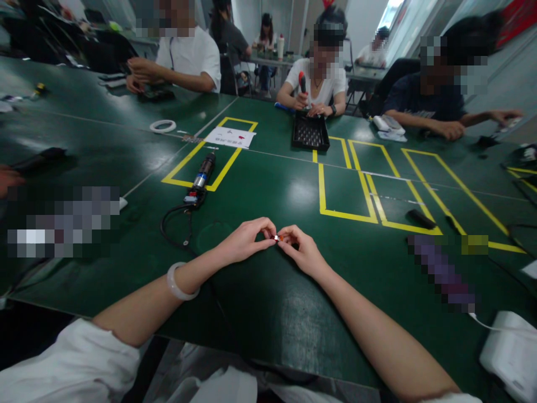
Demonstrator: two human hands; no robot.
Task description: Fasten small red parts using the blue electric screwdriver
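My left hand [251, 239] and my right hand [301, 249] meet above the green table in front of me. Between their fingertips is a tiny shiny piece [277, 239] with red-orange and bright silvery spots, too small to name. Thumb and fingers of each hand are pinched together on it, and the fingers partly cover it. Beyond my left hand lies a corded electric screwdriver [203, 174], its cable curling toward me.
Yellow tape outlines [348, 215] mark the green table [268, 319]. A printed sheet [230, 137] and a white tape roll [163, 126] lie beyond. Across the table, a person works over a black tray [310, 131]. A white charger [509, 352] stands at right.
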